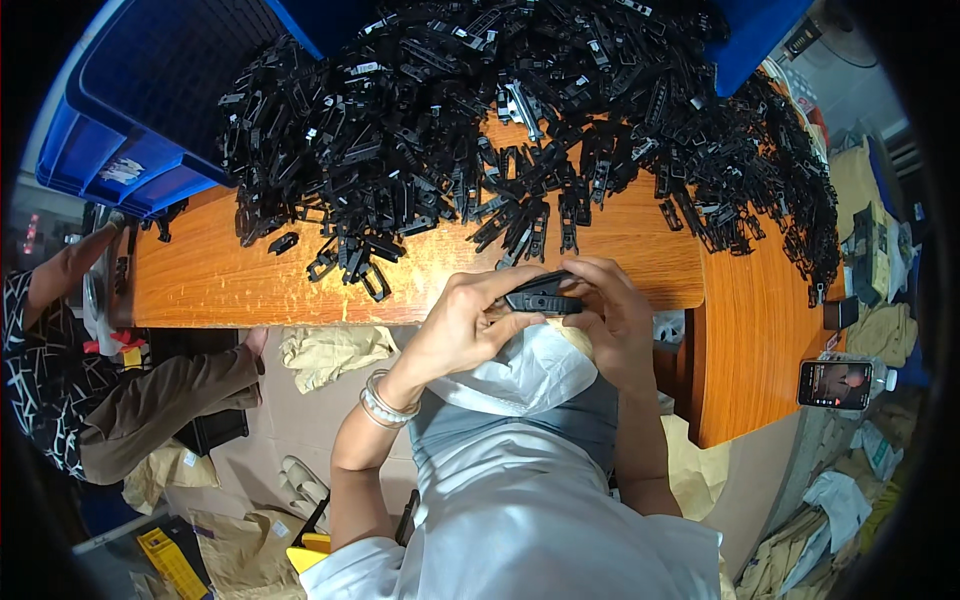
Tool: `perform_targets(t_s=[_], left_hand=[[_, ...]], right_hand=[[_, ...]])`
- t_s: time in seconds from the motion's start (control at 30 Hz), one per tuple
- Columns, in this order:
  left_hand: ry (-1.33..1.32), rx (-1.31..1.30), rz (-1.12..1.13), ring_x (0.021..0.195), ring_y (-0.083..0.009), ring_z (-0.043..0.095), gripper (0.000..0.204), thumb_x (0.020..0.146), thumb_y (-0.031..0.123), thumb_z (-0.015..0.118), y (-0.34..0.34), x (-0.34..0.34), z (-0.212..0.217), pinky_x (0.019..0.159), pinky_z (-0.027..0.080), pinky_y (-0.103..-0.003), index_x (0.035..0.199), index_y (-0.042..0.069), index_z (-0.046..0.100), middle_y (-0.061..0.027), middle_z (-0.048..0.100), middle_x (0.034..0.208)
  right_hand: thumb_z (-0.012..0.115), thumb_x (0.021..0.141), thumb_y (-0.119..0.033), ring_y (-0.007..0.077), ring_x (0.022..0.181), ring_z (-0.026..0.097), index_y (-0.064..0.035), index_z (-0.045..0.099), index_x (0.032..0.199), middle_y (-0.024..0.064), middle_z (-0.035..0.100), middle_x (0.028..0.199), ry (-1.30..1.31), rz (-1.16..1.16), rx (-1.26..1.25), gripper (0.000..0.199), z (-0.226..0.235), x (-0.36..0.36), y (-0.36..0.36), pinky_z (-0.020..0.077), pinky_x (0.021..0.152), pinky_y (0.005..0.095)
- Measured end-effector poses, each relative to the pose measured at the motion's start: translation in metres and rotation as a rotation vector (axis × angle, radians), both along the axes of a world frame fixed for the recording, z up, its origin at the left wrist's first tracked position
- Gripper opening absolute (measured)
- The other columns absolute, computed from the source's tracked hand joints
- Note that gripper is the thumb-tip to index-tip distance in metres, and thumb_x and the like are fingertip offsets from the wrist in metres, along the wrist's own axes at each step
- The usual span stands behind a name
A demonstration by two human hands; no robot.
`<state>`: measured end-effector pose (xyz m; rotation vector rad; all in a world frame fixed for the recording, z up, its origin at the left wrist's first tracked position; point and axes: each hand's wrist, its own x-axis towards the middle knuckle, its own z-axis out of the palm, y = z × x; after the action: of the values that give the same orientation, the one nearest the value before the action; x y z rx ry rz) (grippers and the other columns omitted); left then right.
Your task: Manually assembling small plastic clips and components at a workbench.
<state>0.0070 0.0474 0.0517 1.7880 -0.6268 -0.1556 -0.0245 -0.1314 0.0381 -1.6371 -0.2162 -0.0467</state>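
Between my two hands, just off the near edge of the wooden table (640, 262), is a black plastic part (545, 300), long and narrow with slots along its side. My left hand (470, 318) grips its left end between thumb and fingers. At the right end, my right hand (612, 315) pinches it with thumb and fingertips. A large heap of similar black plastic parts (400, 130) covers the far side of the table. Several loose pieces lie toward me from the heap, among them a frame-like part (376, 282). A white cloth or bag (520, 370) rests on my lap.
A blue plastic crate (130, 140) stands tipped at the far left. Another person (60, 380) sits at the left end. A phone (836, 385) with a lit screen stands beyond the table's right edge. Brown paper bags (335, 355) lie on the floor.
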Motion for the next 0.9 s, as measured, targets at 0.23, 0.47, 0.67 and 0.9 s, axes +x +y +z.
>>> perform_targets(t_s=[0.23, 0.47, 0.67, 0.9], left_hand=[[0.030, 0.004, -0.007, 0.065, -0.0086, 0.058, 0.031, 0.071, 0.005, 0.069, 0.002, -0.002, -0.007, 0.054, 0.045, -0.020, 0.100, -0.002, 0.061, -0.0086, 0.064, 0.078], [-0.251, 0.091, -0.026, 0.063, -0.0195, 0.058, 0.019, 0.078, 0.014, 0.062, 0.013, 0.045, -0.009, 0.059, 0.046, -0.030, 0.090, 0.000, 0.064, -0.0114, 0.062, 0.076], [-0.159, 0.847, 0.327, 0.074, -0.0338, 0.059, 0.020, 0.074, 0.015, 0.064, -0.027, 0.124, -0.004, 0.065, 0.046, -0.038, 0.078, -0.005, 0.063, -0.0223, 0.060, 0.073], [-0.128, 0.655, 0.421, 0.067, -0.0291, 0.061, 0.018, 0.073, 0.014, 0.065, -0.031, 0.127, -0.020, 0.062, 0.047, -0.035, 0.073, -0.004, 0.063, -0.0189, 0.061, 0.072]], right_hand=[[0.055, 0.068, 0.015, 0.0110, 0.074, 0.055, 0.0042, 0.058, 0.102, 0.0074, 0.052, 0.091, -0.022, -0.039, 0.063, 0.036, -0.006, -0.001, 0.000, 0.0442, 0.065, 0.0195], [0.058, 0.070, 0.010, 0.0099, 0.068, 0.055, 0.0022, 0.062, 0.095, 0.0063, 0.055, 0.082, 0.180, 0.121, -0.027, 0.027, -0.013, -0.009, -0.004, 0.0442, 0.062, 0.0208], [0.058, 0.073, 0.005, 0.0117, 0.063, 0.056, 0.0000, 0.063, 0.090, 0.0076, 0.060, 0.079, -0.026, 0.214, -0.207, 0.018, -0.031, -0.017, 0.013, 0.0443, 0.056, 0.0222], [0.057, 0.079, -0.002, 0.0179, 0.066, 0.054, 0.0021, 0.060, 0.081, 0.0091, 0.057, 0.074, -0.249, -0.693, -0.562, 0.006, -0.030, 0.028, -0.054, 0.0434, 0.061, 0.0284]])
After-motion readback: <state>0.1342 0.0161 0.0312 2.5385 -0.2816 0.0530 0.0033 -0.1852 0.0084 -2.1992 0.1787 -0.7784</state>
